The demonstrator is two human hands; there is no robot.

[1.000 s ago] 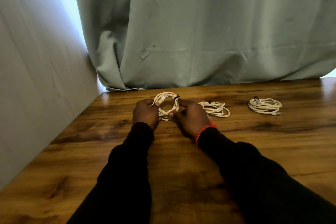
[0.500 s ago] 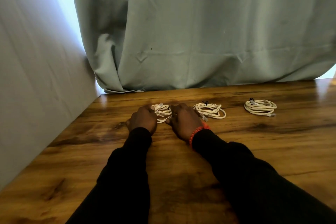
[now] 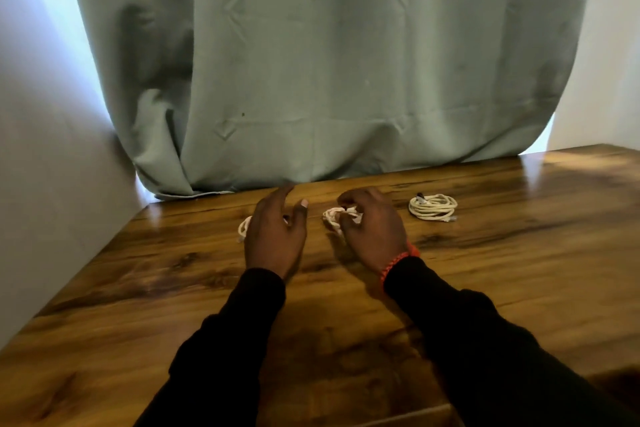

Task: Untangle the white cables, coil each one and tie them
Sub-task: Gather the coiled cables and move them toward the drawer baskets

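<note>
Right hand (image 3: 375, 229) grips middle coil (image 3: 334, 217); left hand (image 3: 275, 236) hovers, fingers relaxed.

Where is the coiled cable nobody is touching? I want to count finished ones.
In the head view, it lies on the wooden table, far right of the right hand.

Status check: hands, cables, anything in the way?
Left hand open above left coil. Right hand gripping middle coil. Right coil lies apart. Nothing obstructing.
</note>
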